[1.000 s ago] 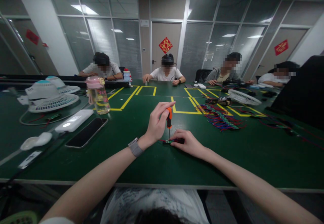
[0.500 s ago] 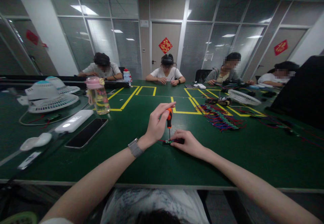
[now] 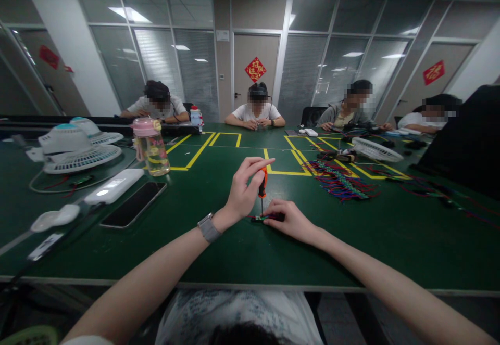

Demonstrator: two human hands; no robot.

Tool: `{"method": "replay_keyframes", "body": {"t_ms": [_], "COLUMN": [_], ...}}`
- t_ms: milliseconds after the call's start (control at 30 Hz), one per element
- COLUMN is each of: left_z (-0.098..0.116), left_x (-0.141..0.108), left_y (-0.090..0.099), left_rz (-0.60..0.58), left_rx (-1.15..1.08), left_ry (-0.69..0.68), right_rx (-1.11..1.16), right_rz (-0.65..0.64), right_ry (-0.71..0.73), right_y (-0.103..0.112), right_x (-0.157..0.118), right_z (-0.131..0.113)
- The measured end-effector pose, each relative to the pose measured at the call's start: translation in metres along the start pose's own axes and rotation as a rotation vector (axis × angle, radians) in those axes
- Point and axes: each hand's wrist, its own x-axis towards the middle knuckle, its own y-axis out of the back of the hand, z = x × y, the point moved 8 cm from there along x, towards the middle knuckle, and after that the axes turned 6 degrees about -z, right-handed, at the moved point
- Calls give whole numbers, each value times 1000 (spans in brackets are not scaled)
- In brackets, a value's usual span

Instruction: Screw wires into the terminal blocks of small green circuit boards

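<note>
My left hand [image 3: 244,186] is closed on the orange and black handle of a screwdriver [image 3: 263,189], which stands nearly upright. Its thin shaft points down at a small green circuit board [image 3: 258,219] lying on the green table [image 3: 219,262]. My right hand [image 3: 291,220] pinches the right side of that board, where red and dark wires and a black part show. Fingers partly cover the board, so the exact spot under the screwdriver's tip is hard to make out.
Left of my hands are a black phone [image 3: 135,205], a white power bank [image 3: 114,186], a pink-lided bottle [image 3: 151,147] and white fans [image 3: 82,150]. A row of wired boards [image 3: 344,181] lies to the right. Several people sit across the table.
The screwdriver handle has tilted slightly, and my left hand's fingers have shifted a little to the right around it. My right hand looks the same.
</note>
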Motion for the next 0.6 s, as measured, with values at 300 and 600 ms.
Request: {"method": "replay_keyframes", "body": {"t_ms": [300, 600], "left_z": [-8, 4], "left_x": [-1, 1], "left_y": [-2, 1], "left_rz": [-17, 19], "left_rx": [-134, 48], "left_ry": [56, 3], "right_rx": [-10, 15], "right_rz": [6, -1], "right_ry": [13, 7], "right_y": [0, 0], "right_x": [0, 0], "right_z": [1, 0]}}
